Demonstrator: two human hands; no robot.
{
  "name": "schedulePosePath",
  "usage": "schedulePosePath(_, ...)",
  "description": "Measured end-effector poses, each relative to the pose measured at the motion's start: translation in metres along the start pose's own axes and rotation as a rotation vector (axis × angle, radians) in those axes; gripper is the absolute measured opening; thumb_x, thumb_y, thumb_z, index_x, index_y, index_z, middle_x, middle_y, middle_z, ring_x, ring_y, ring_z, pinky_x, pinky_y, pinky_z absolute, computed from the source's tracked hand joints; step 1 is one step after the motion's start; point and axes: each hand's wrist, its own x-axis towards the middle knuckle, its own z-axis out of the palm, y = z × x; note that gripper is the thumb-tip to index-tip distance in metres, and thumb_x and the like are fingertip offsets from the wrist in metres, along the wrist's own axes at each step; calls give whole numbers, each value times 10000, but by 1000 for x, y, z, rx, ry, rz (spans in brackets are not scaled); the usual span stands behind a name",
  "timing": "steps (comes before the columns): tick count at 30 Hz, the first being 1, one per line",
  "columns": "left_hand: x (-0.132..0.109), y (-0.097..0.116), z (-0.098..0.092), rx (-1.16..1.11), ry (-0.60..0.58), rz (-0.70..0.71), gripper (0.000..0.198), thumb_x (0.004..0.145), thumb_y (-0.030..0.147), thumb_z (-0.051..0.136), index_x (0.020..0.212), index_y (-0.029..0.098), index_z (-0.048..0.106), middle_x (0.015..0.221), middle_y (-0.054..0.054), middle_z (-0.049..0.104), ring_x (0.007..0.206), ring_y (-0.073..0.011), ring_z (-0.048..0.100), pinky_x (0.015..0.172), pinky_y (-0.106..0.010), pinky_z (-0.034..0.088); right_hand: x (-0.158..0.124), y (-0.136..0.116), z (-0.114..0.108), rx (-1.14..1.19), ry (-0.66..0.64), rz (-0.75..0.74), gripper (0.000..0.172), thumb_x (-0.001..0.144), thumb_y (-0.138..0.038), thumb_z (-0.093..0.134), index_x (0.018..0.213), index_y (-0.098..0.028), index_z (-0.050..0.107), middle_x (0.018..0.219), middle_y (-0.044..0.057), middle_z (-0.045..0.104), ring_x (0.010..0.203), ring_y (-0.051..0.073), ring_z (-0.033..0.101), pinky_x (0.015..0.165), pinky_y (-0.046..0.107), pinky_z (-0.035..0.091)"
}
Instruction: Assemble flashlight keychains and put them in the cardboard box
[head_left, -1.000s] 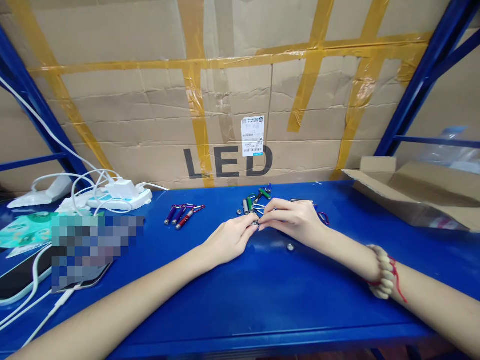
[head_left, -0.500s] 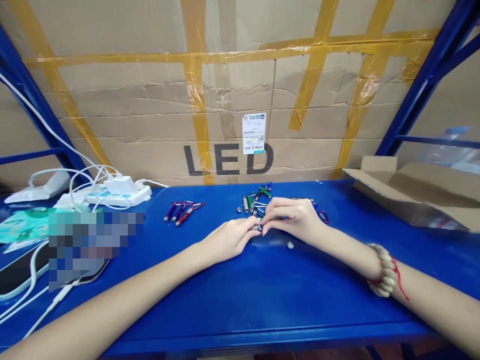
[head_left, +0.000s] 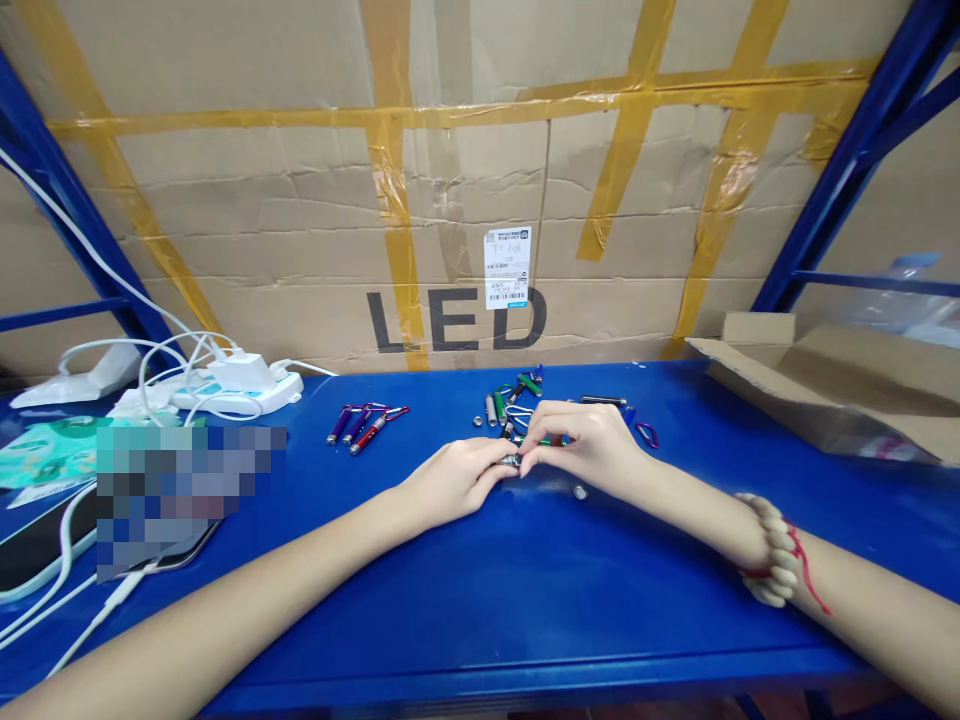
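Both hands meet in the middle of the blue table. My left hand (head_left: pixel 461 475) pinches a small dark and silver cylinder (head_left: pixel 511 460) between thumb and fingers. My right hand (head_left: pixel 585 440) has its fingertips closed at the cylinder's right end; they hide that end. A small silver cap (head_left: pixel 580 492) lies just below the right hand. Behind the fingers is a loose pile of small metal tubes and clips, among them a silver tube (head_left: pixel 491 410) and a green tube (head_left: pixel 529 384). My right hand partly covers this pile.
Keychain torches, one red (head_left: pixel 367 436) and two purple-blue, lie to the left. A white power strip (head_left: pixel 240 398) with cables and a phone (head_left: pixel 45 540) crowd the far left. An open cardboard box (head_left: pixel 832 400) stands at right; a large taped carton (head_left: pixel 300 230) forms the back.
My right hand has tilted a little, its wrist lower, and its fingertips have moved slightly left and down with the cylinder. More of a black tube behind the hand now shows.
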Motion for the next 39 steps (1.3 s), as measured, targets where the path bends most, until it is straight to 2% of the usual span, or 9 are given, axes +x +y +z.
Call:
schedulePosePath(7,1,2,-1,7,45,-7,183,891,191,405,982,163,561,938,-45,664,840,-142,626,764,-227,484,5,-5,0,49,-36,253,210,672,-422,697,631,-216,693,706,-9,655,606,96,551,545,212,351)
schedulePosePath(11,1,1,-1,37,47,-5,175,885,188,417,961,152,571,905,-54,660,814,-150,618,744,-242,484,5,-3,3,122,-121,426,222,624,-424,722,629,-203,698,656,-1,651,532,98,519,502,224,335)
schedulePosePath(14,1,0,-1,76,39,-14,164,882,194,427,942,153,574,848,-51,652,782,-158,605,722,-257,480,4,-1,5,199,-183,492,266,624,-445,711,648,-181,697,596,1,629,471,92,502,486,230,338)
schedulePosePath(18,2,-1,-1,95,45,-10,160,884,206,430,940,157,572,829,-48,647,768,-160,592,731,-274,471,5,0,6,204,-166,472,288,621,-462,709,637,-175,691,626,7,626,494,90,492,496,230,340)
schedulePosePath(26,4,-1,-1,98,62,-31,150,889,221,437,947,164,563,879,-44,649,799,-161,578,796,-315,432,3,1,3,108,-101,318,255,635,-449,714,621,-196,684,696,4,640,589,103,510,541,227,338)
schedulePosePath(32,4,-1,-1,91,78,-39,168,885,240,449,985,173,566,914,-45,644,842,-171,553,784,-311,413,4,4,3,89,-64,234,291,675,-486,667,646,-197,686,703,10,632,596,103,521,532,222,335)
schedulePosePath(39,2,-1,-2,73,76,26,195,899,217,419,930,157,602,807,-37,646,759,-149,550,741,-288,398,2,6,1,129,-100,137,323,680,-509,649,637,-189,669,709,18,643,639,120,556,557,222,367)
